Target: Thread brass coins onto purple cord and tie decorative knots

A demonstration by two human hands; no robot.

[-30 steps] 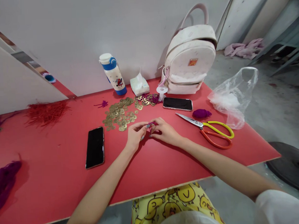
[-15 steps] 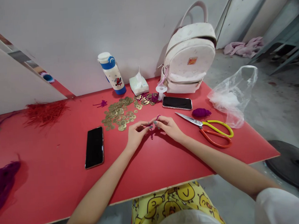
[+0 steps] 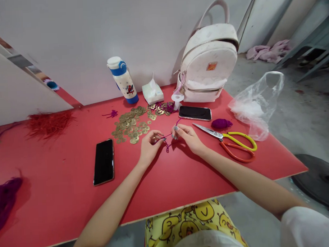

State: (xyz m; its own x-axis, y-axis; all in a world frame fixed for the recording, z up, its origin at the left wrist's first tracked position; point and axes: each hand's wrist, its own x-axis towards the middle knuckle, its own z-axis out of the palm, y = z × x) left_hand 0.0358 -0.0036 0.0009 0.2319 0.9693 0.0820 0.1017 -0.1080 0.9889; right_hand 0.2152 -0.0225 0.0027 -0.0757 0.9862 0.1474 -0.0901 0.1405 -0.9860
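Over the middle of the red table [image 3: 61, 199], my left hand [image 3: 149, 147] and my right hand [image 3: 188, 136] each pinch one end of a short purple thread [image 3: 168, 136], which runs taut between them. A loose loop of the thread hangs below near my left fingers, and a short tail sticks up above my right fingers. Just beyond my left hand lies a spread of brass coins [image 3: 130, 125]. Whether a coin sits in my left fingers I cannot make out.
A dark phone [image 3: 104, 161] lies left of my hands, another phone [image 3: 195, 113] beyond them. Scissors [image 3: 230, 143] with yellow and orange handles and a purple thread ball [image 3: 221, 123] lie right. A bottle [image 3: 123, 81], tissue pack [image 3: 152, 92], white backpack [image 3: 209, 60] and plastic bag [image 3: 257, 106] stand behind.
My hands have drawn apart, left staying and right moving right and away, so the purple thread is now stretched between them. The things on the table have not moved.
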